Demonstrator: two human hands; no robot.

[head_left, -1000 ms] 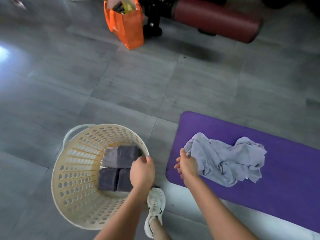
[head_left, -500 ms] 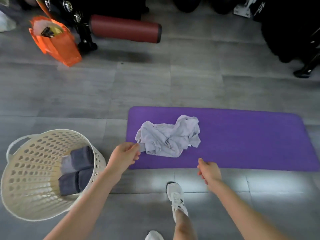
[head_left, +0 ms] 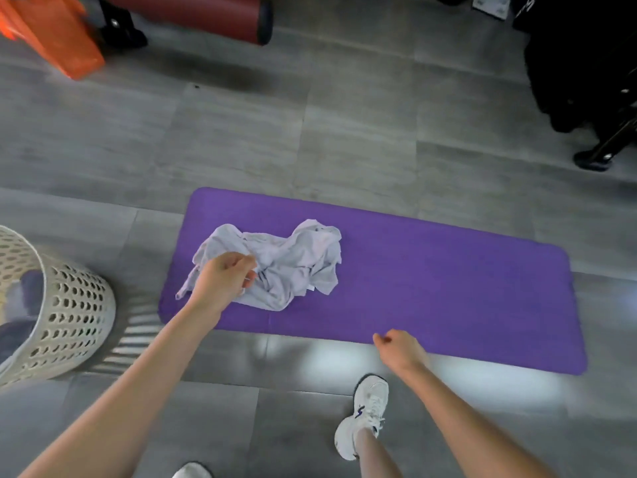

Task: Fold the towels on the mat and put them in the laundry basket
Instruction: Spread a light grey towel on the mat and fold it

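A crumpled pale lilac towel (head_left: 296, 263) lies on the left part of the purple mat (head_left: 448, 291). My left hand (head_left: 222, 281) is over the towel's left side and pinches its cloth between thumb and fingers. My right hand (head_left: 400, 348) hovers at the mat's near edge with loosely curled fingers, holding nothing. The cream perforated laundry basket (head_left: 72, 326) stands at the far left, partly cut off, with dark folded towels (head_left: 29, 298) showing inside.
An orange bag (head_left: 51, 39) and a dark red roll (head_left: 193, 15) lie at the back left on the grey tiled floor. Black equipment (head_left: 586, 63) stands at the back right. My white shoes (head_left: 365, 412) are near the mat's front edge.
The view swung right from the basket to the mat. My left hand left the basket, reached the towel's corner and now sits further over it, pinching the cloth. My right hand dropped back to the mat's edge.
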